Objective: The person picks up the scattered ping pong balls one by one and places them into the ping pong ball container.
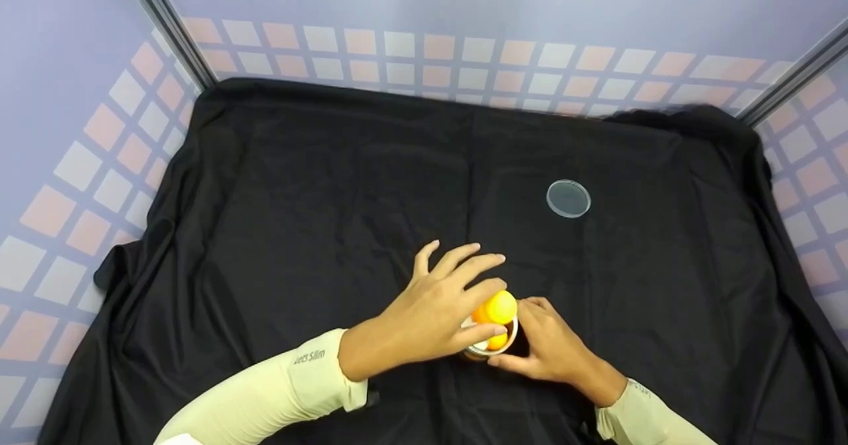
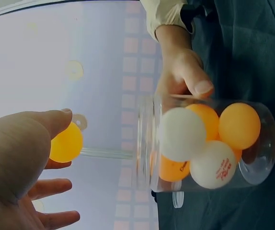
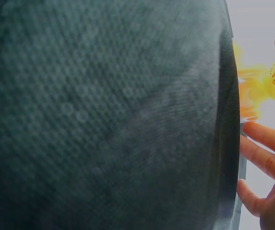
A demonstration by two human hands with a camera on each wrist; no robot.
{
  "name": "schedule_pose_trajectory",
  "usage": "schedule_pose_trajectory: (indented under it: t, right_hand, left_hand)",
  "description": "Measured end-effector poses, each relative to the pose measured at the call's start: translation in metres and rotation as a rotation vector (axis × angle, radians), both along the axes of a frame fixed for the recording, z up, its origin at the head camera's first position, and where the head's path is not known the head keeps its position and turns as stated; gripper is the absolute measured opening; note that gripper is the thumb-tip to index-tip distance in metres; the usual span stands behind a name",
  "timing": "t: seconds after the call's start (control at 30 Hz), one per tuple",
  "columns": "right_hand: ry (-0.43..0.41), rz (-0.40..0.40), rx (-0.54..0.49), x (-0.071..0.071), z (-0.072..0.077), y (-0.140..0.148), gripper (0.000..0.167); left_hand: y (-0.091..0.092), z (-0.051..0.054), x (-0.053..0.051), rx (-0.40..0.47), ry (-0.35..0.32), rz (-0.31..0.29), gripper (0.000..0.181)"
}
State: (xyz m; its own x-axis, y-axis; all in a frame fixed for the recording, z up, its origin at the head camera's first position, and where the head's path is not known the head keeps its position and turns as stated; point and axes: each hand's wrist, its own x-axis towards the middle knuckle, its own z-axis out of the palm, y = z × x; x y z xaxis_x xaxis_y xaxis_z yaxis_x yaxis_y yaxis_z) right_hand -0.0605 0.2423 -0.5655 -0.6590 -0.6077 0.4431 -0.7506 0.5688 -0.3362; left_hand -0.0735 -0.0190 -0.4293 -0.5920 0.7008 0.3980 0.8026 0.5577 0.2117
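My left hand (image 1: 434,312) is over the mouth of a clear jar and pinches a yellow-orange table tennis ball (image 2: 66,143) between thumb and fingers. Its other fingers are spread. Below it, my right hand (image 1: 553,342) grips the side of the clear jar (image 2: 267,160), which stands on the cloth. Through the jar's wall I see several balls: a plain white ball (image 2: 183,134), a white ball with red print (image 2: 213,164) and orange balls, one of them an orange ball (image 2: 239,126) near the base.
Black cloth (image 1: 318,187) covers the table, with folds along its edges. A clear round lid (image 1: 568,198) lies beyond the jar, to the right. Panels with pink and white squares (image 1: 399,44) enclose the back and sides. A dark textured surface (image 3: 104,115) fills most of the right wrist view.
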Motion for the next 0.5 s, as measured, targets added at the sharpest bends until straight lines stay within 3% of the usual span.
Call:
schedule_pose_trajectory:
  t: [0.23,0.5]
  right_hand:
    - [-0.022,0.002,-0.009,0.001,0.001,0.000,0.079]
    - [-0.038,-0.003,-0.009,0.001,0.000,-0.001,0.080]
  left_hand:
    - [0.000,-0.001,0.009,0.013,-0.009,-0.021,0.041]
    - [-0.001,-0.006,0.012,0.021,-0.025,-0.014,0.039]
